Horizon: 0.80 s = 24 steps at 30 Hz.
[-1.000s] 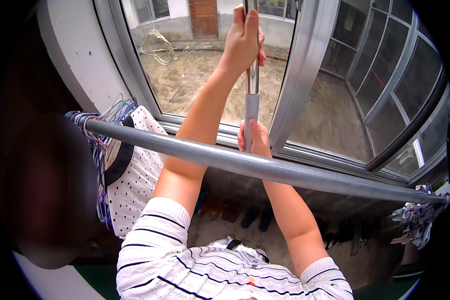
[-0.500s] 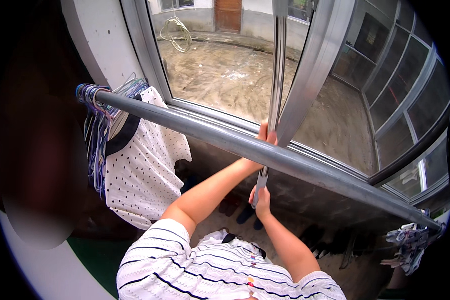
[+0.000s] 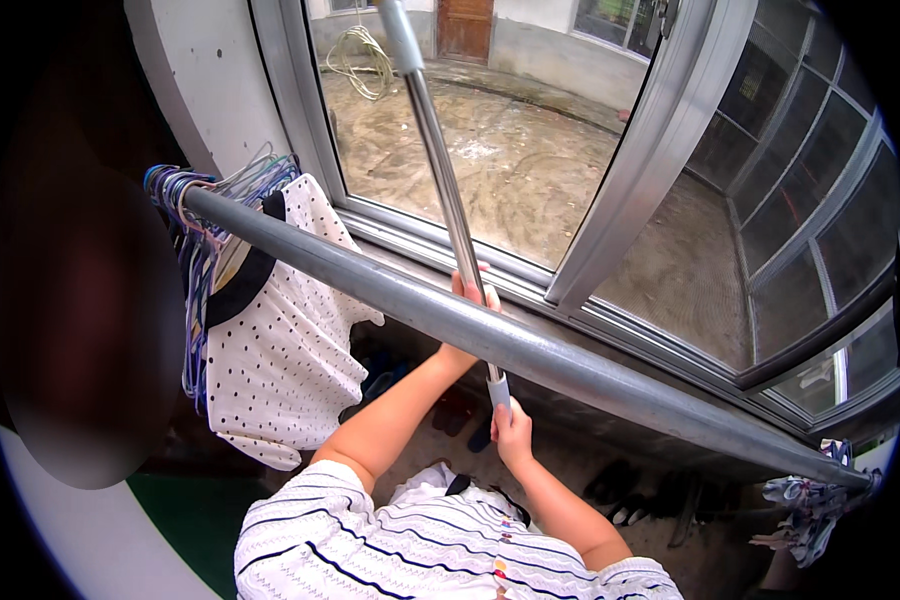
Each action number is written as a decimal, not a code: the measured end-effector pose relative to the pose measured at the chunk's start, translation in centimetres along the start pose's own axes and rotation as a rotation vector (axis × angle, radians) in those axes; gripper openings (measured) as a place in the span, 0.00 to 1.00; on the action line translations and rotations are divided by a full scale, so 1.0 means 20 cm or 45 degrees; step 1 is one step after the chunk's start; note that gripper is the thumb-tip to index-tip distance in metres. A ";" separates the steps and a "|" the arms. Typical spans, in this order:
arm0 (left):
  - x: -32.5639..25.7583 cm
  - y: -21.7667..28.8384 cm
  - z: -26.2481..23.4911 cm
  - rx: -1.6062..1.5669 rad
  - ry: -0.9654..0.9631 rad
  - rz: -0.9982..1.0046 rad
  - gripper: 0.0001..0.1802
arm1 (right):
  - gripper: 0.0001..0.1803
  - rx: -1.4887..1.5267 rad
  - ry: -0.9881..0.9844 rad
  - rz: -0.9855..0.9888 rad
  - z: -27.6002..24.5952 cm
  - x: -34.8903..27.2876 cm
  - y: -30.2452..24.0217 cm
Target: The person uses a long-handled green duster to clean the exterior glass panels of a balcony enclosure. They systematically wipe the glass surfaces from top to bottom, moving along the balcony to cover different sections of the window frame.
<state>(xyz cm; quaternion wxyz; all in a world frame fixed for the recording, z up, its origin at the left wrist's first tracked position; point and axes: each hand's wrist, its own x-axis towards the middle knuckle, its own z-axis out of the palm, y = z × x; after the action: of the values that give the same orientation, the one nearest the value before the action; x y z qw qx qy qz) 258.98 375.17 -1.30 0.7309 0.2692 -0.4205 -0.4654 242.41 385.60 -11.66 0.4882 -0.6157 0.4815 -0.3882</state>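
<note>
Both my hands are on the long thin silver metal pole [image 3: 440,180]. It runs from my grip up and far-left, out through the open window. My left hand [image 3: 467,300] is wrapped round the shaft just behind the thick grey horizontal clothes rail [image 3: 530,350], so the rail hides most of it; only the fingertips show. My right hand [image 3: 512,432] is closed round the pale grip at the pole's near end, below the rail.

The pole's far tip is out of view, so I can't tell what it's carrying, if anything.

My read: I'm mid-handling, with the pole steered between the rail and the grey aluminium window frame [image 3: 630,170].

The next move needs a firm two-hand grip, the shaft kept clear of the rail and frame, and the lower hand doing the steering.

The white black-dotted garment [image 3: 280,350] hangs on the rail to the left, beside a bunch of wire hangers [image 3: 195,215], well apart from the pole.
</note>
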 end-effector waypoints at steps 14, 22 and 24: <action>0.86 0.92 0.34 0.287 -0.163 0.305 0.24 | 0.29 0.405 0.057 -0.155 0.06 0.65 -0.98; 0.66 0.75 0.59 0.338 -0.401 0.250 0.22 | 0.32 0.581 0.157 -0.253 -0.03 0.49 -0.70; 0.58 0.69 0.64 0.361 -0.424 0.192 0.21 | 0.28 0.680 0.228 -0.095 -0.03 0.38 -0.64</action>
<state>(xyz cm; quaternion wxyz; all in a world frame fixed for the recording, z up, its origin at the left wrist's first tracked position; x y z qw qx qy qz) 256.58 370.50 20.12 0.6390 0.2566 -0.6155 -0.3836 246.40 378.84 1.09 0.5741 -0.4458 0.3805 -0.5718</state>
